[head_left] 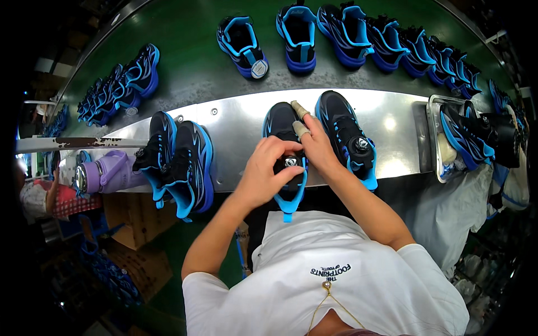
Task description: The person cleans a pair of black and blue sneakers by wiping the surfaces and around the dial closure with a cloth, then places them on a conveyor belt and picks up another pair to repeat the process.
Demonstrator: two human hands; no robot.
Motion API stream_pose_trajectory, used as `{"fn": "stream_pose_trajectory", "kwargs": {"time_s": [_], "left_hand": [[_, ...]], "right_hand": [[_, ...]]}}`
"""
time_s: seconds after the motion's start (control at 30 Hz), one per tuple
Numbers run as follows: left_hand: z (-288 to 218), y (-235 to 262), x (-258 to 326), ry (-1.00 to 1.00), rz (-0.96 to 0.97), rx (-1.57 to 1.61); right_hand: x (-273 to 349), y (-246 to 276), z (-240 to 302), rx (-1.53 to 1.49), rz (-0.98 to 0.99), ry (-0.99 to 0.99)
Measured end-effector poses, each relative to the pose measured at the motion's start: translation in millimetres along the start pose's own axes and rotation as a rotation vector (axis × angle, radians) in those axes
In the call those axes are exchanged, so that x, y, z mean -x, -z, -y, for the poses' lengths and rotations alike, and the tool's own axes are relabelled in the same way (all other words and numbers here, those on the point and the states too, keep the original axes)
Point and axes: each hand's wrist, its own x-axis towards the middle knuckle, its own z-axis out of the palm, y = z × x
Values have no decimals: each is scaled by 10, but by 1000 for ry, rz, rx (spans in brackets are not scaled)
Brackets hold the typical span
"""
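A black sneaker with bright blue trim (277, 119) lies on the metal ledge before me, toe pointing away. My left hand (260, 171) curls around its tongue, thumb and fingers on either side of the round lacing dial (290, 162). Against the sneaker's right side presses my right hand (318, 147), its fingers reaching toward the toe; two of them wear beige finger covers (300, 119). Close to the right stands a matching sneaker (337, 116) with its own dial, touched by neither hand's fingers. Part of the held sneaker's side is hidden by my hands.
Another pair of sneakers (182, 154) stands at the ledge's left, beside a purple bottle (120, 172). Beyond the ledge, a green surface (185, 61) carries several more sneakers (300, 42). To the right, a metal-rimmed tray (437, 140) holds a sneaker. Cardboard boxes (137, 221) sit lower left.
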Motion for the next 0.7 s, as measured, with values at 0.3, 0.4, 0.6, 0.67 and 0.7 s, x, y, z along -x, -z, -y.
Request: {"fn": "stream_pose_trajectory", "kwargs": {"time_s": [0.3, 0.4, 0.6, 0.67, 0.7], "left_hand": [[-13, 37, 69, 63, -76, -209], [114, -61, 84, 4, -108, -49], [169, 161, -20, -93, 178, 74], [70, 15, 101, 43, -26, 52], [21, -69, 145, 63, -122, -90]], "right_hand": [[-67, -52, -86, -40, -23, 33], [-52, -34, -52, -31, 3, -12], [-102, -57, -147, -92, 2, 3], [-107, -65, -117, -70, -7, 11], [-75, -64, -108, -57, -13, 4]]}}
